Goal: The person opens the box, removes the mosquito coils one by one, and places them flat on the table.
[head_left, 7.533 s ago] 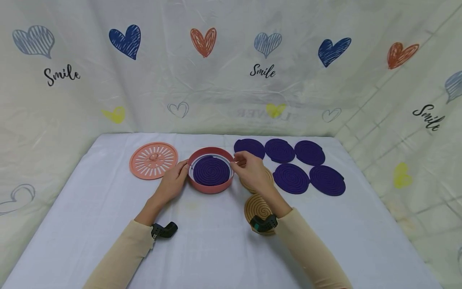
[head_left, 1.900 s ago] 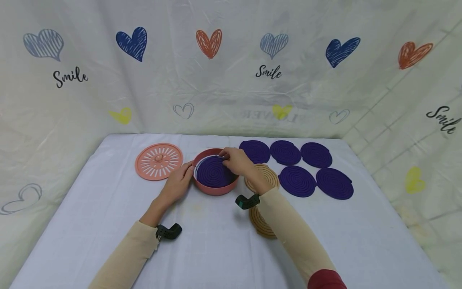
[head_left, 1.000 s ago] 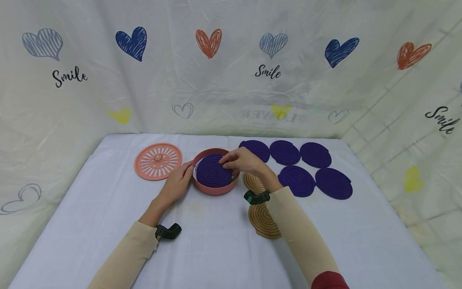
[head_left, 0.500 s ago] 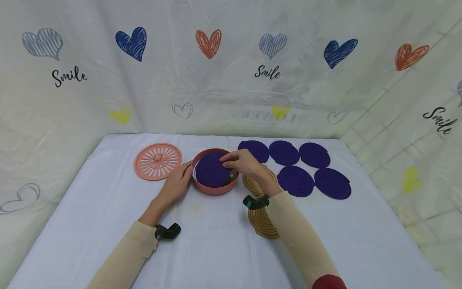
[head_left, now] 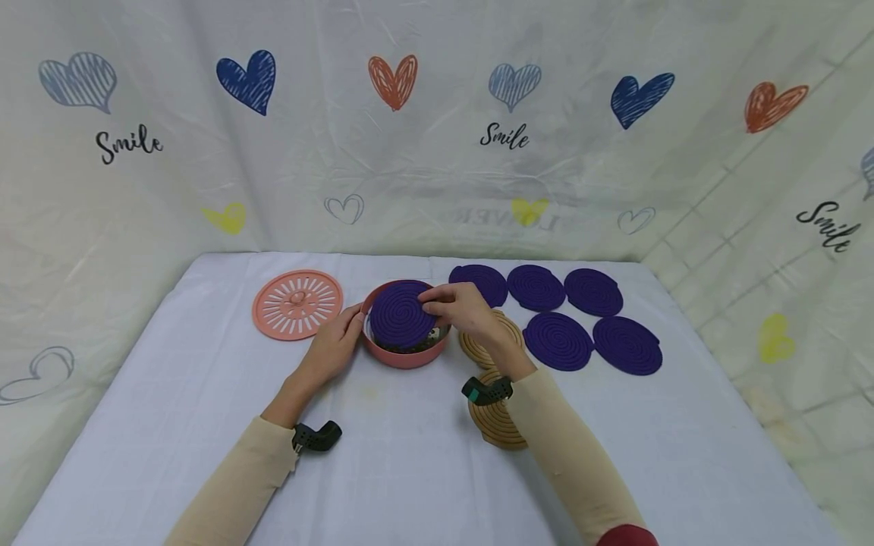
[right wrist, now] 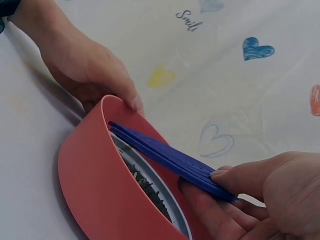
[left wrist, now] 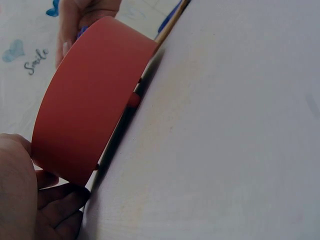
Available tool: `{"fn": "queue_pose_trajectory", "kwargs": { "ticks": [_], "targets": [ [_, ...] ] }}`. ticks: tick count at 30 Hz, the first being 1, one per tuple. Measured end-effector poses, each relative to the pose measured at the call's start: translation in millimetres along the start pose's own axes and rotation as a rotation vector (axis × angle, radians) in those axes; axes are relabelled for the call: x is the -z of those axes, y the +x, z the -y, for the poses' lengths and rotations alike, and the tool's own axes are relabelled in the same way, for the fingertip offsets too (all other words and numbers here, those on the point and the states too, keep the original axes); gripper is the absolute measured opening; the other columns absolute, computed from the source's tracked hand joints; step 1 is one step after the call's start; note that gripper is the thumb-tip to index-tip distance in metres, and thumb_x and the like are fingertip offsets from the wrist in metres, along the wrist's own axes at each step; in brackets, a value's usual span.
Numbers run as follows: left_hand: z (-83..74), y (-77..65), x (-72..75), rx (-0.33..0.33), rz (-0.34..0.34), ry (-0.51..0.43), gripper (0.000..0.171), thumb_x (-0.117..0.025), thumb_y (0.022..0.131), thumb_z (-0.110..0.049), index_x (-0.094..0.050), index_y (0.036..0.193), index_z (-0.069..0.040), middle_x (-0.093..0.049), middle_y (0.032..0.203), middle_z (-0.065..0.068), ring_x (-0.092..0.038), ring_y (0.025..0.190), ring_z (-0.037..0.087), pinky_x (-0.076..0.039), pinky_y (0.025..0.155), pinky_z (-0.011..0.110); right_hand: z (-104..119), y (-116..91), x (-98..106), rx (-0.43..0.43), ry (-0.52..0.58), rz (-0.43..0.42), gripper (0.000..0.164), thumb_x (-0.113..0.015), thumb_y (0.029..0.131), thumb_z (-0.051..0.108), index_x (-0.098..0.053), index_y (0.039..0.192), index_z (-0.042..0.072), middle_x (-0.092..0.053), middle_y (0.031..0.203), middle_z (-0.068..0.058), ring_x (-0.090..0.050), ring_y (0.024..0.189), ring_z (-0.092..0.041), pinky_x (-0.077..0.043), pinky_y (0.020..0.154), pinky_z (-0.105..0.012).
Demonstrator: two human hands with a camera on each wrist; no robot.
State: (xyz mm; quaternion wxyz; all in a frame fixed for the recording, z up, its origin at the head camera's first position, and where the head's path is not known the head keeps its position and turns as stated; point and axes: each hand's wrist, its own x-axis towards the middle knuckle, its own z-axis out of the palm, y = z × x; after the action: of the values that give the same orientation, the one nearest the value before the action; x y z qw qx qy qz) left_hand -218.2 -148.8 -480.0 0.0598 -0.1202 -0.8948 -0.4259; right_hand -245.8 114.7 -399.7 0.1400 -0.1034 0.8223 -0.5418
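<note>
My right hand (head_left: 464, 307) pinches a purple mosquito coil (head_left: 401, 312) between thumb and fingers. The coil is tilted, its near side raised over the round red mosquito coil holder (head_left: 406, 359). In the right wrist view its edge shows more than one layer, and its far end (right wrist: 116, 127) reaches down by the holder's inner wall. Below it a pale metal inner ring (right wrist: 175, 212) surrounds dark greenish bits (right wrist: 150, 191). My left hand (head_left: 334, 343) grips the holder's left side, thumb at the rim and fingers low against the wall in the left wrist view.
A slotted pink lid (head_left: 298, 305) lies left of the holder. Several purple coils (head_left: 558, 341) lie flat at the right, and two brown coils (head_left: 497, 413) lie under and beside my right forearm. A printed curtain (head_left: 423, 174) hangs behind the white-covered table (head_left: 382, 470).
Earlier the purple coil lay flat in the holder. My right hand moved from the rim onto it, pinched its edge and tilted it up, baring the dark bits. My left hand keeps its grip.
</note>
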Motion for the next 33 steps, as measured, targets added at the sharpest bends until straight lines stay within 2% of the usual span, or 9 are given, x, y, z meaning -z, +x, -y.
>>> {"fn": "queue_pose_trajectory", "kwargs": {
  "ticks": [10,17,19,25,28,33],
  "targets": [
    [0.0,0.3,2.2,0.006,0.003,-0.003,0.049,-0.039,0.108,-0.038,-0.051,0.147,-0.012,-0.059,0.144,0.011,-0.052,0.138,0.03,-0.042,0.115,0.052,3,-15,2,0.055,0.01,-0.052,0.022,-0.068,0.095,0.011,-0.074,0.116,0.006,-0.074,0.109,-0.016,-0.067,0.076,-0.013,-0.061,0.08,-0.045],
    [-0.7,-0.1,2.1,0.003,0.012,0.001,0.048,-0.039,0.108,-0.037,-0.05,0.148,-0.012,-0.058,0.145,0.011,-0.051,0.139,0.029,-0.041,0.115,0.052,3,-25,9,0.077,0.04,-0.094,0.022,-0.068,0.095,0.01,-0.074,0.115,0.004,-0.073,0.109,-0.013,-0.068,0.083,-0.01,-0.062,0.08,-0.038],
    [-1.5,-0.1,2.0,0.003,0.013,-0.001,0.048,-0.039,0.108,-0.036,-0.05,0.148,-0.012,-0.058,0.145,0.011,-0.05,0.139,0.029,-0.041,0.115,0.052,3,-28,12,0.081,0.045,-0.105,0.021,-0.068,0.095,0.01,-0.074,0.115,0.004,-0.073,0.108,-0.013,-0.068,0.083,-0.011,-0.062,0.08,-0.038],
    [-2.5,-0.1,2.0,0.004,0.016,-0.014,0.048,-0.039,0.108,-0.036,-0.05,0.148,-0.012,-0.057,0.146,0.01,-0.049,0.141,0.029,-0.04,0.116,0.051,3,-37,19,0.09,0.068,-0.131,0.022,-0.069,0.094,0.01,-0.073,0.114,0.003,-0.073,0.104,-0.015,-0.069,0.08,-0.01,-0.061,0.085,-0.049],
    [-1.9,-0.2,2.0,0.005,0.018,-0.022,0.047,-0.039,0.108,-0.035,-0.049,0.149,-0.012,-0.056,0.147,0.01,-0.048,0.141,0.029,-0.039,0.117,0.051,1,-43,23,0.079,0.077,-0.141,0.023,-0.07,0.094,0.011,-0.073,0.115,0.003,-0.073,0.106,-0.015,-0.069,0.079,-0.009,-0.06,0.085,-0.05],
    [-1.7,-1.2,1.8,0.007,0.028,-0.029,0.048,-0.039,0.108,-0.035,-0.048,0.149,-0.012,-0.055,0.148,0.01,-0.047,0.142,0.028,-0.038,0.118,0.052,-1,-53,29,0.066,0.08,-0.161,0.024,-0.069,0.094,0.011,-0.072,0.116,0.002,-0.072,0.11,-0.016,-0.069,0.079,-0.009,-0.062,0.081,-0.039]
  ]
}}
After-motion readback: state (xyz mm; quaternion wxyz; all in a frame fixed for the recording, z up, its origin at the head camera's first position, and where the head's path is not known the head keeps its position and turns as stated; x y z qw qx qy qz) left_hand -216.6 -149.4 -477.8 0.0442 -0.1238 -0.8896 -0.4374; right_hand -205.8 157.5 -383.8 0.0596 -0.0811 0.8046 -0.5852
